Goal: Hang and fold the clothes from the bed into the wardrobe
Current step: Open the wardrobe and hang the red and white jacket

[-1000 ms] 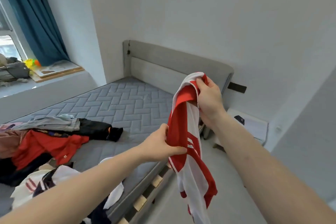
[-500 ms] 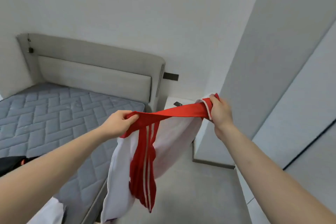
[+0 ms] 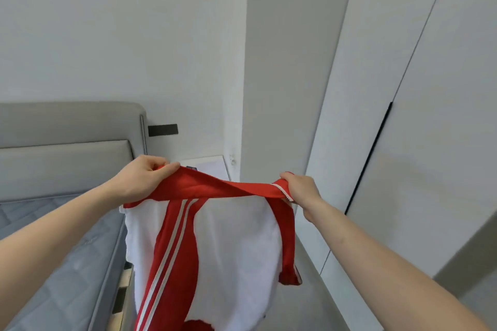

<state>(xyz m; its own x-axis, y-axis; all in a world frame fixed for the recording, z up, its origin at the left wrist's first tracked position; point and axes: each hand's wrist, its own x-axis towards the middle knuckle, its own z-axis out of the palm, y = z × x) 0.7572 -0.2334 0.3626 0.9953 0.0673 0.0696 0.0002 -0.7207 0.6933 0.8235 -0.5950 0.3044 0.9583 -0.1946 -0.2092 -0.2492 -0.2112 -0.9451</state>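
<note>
A red and white sports jacket (image 3: pixel 228 244) hangs stretched between my two hands in mid-air. My left hand (image 3: pixel 142 179) grips its red top edge on the left. My right hand (image 3: pixel 301 191) grips the other end, by a white zip edge. A red sleeve with two white stripes dangles down the middle. The wardrobe (image 3: pixel 419 121) stands to the right with its white doors closed. The bed (image 3: pixel 64 263) with a grey quilted mattress lies at the lower left.
A grey padded headboard (image 3: pixel 67 129) runs along the left wall. A white bedside table (image 3: pixel 207 166) sits behind the jacket, between bed and wardrobe. Grey floor (image 3: pixel 309 303) lies between the bed's side and the wardrobe.
The view has swung right, off the bed's clothes pile and toward the wardrobe. My hands moved apart and pulled the jacket from hanging bunched to stretched out level.
</note>
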